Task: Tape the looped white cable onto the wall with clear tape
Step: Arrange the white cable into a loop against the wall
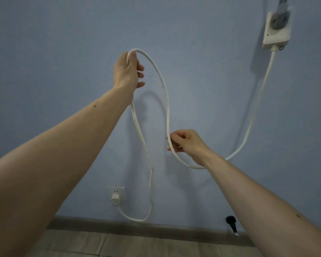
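A white cable point(167, 108) hangs in a tall loop in front of the blue wall point(44, 52). My left hand point(128, 71) grips the top of the loop, raised high at the centre. Lower and to the right, my right hand point(185, 143) pinches the cable where it bends away. From there the cable sags, then climbs to a white power strip point(276, 28) fixed high on the wall at the right. The other strand drops from my left hand to a white plug point(115, 199) in a wall socket near the floor. No tape is in view.
A grey baseboard point(156, 229) runs along the bottom of the wall above a wood-look floor point(137, 245). A small black object point(232, 224) leans against the baseboard at the lower right. A grey plug sits in the power strip.
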